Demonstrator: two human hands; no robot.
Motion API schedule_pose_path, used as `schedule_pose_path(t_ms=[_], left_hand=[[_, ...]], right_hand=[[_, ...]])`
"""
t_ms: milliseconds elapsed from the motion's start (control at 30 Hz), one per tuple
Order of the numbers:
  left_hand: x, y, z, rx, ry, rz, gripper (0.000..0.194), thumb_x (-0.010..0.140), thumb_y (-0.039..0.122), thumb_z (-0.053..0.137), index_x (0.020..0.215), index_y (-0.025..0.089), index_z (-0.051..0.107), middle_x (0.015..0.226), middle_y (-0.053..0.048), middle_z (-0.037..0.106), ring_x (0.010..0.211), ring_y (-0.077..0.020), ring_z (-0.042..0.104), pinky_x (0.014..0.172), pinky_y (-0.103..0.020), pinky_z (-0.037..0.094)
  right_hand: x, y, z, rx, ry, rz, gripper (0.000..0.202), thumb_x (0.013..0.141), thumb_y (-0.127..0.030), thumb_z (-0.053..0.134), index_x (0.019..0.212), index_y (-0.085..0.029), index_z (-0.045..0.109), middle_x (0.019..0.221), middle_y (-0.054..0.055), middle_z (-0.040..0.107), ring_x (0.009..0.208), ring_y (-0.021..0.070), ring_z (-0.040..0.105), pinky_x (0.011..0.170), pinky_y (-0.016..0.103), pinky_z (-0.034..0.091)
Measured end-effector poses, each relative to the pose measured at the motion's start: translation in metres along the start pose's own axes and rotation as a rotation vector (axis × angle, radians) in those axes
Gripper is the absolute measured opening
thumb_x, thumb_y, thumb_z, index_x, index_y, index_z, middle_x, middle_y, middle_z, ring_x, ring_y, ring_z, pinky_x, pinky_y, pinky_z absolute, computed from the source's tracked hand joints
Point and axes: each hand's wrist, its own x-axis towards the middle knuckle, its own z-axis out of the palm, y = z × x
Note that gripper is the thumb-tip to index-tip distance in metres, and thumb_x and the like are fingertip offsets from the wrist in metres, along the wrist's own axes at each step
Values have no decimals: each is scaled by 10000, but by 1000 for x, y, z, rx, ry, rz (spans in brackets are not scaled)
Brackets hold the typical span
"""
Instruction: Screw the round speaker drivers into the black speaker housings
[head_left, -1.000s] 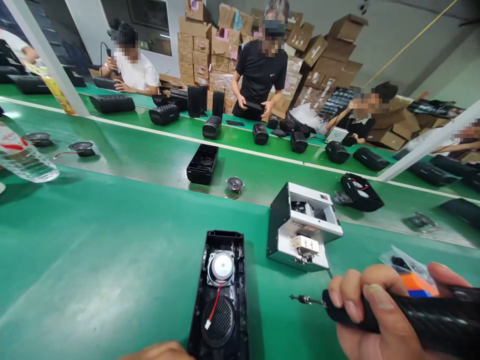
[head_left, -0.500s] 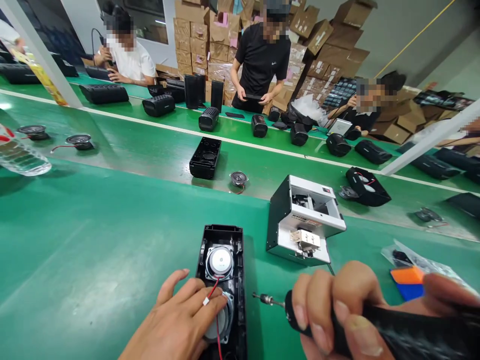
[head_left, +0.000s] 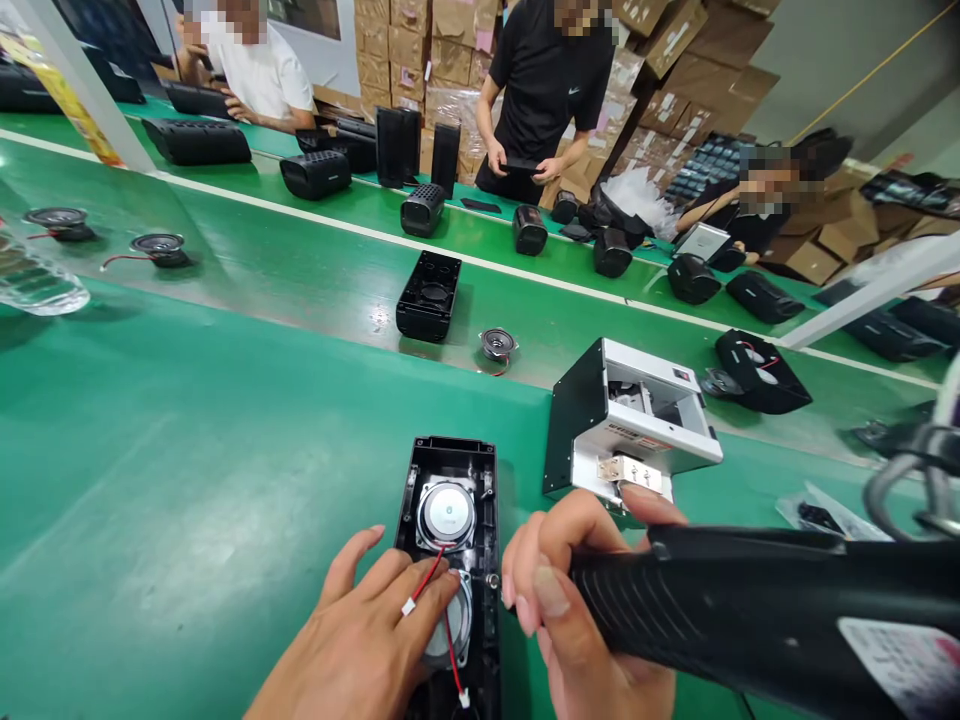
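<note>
In front of me a black speaker housing [head_left: 490,640] lies on its front, inside up, with two round speaker drivers in it. The upper driver [head_left: 448,511] shows fully; fingers partly cover the lower driver [head_left: 454,640]. My left hand [head_left: 367,630] rests with outstretched fingers on the housing and lower driver. Red and black leads with white plugs [head_left: 409,606] run across those fingers. My right hand [head_left: 585,590] is wrapped round a black electric screwdriver [head_left: 720,590]. Its metal tip [head_left: 492,581] is at the housing's right inner edge; whether it touches a screw I cannot tell.
A white and black screw feeder machine [head_left: 637,420] stands right of the housing. Beyond, a belt carries an open housing [head_left: 429,297], a loose driver [head_left: 498,344] and several speakers. A plastic bottle [head_left: 37,280] lies at left. Several people work across the belt.
My right hand has moved left with the screwdriver, bringing its tip from beside the housing to its right inner edge. My left hand stays on the lower driver. The view has tilted down slightly.
</note>
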Motion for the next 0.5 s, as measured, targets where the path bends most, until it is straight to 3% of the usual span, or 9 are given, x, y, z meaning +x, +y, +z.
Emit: schedule_pose_path(t_ms=[233, 500], left_hand=[[-1, -2, -3, -41, 0, -20, 615, 858, 29, 575, 1412, 292, 632, 1241, 45, 884, 975, -216, 838, 1137, -471, 433], [-5, 1, 1, -61, -19, -38, 640, 859, 34, 556, 1447, 278, 620, 1256, 26, 880, 994, -240, 848, 1138, -520, 465]], right_hand=[[-3, 8, 0, 12, -35, 10, 510, 1145, -292, 719, 1554, -368, 424, 838, -63, 532, 679, 188, 622, 612, 327, 514], [-5, 12, 1, 77, -72, 24, 509, 1158, -228, 689, 1573, -410, 457, 871, -55, 546, 695, 177, 607, 622, 309, 519]])
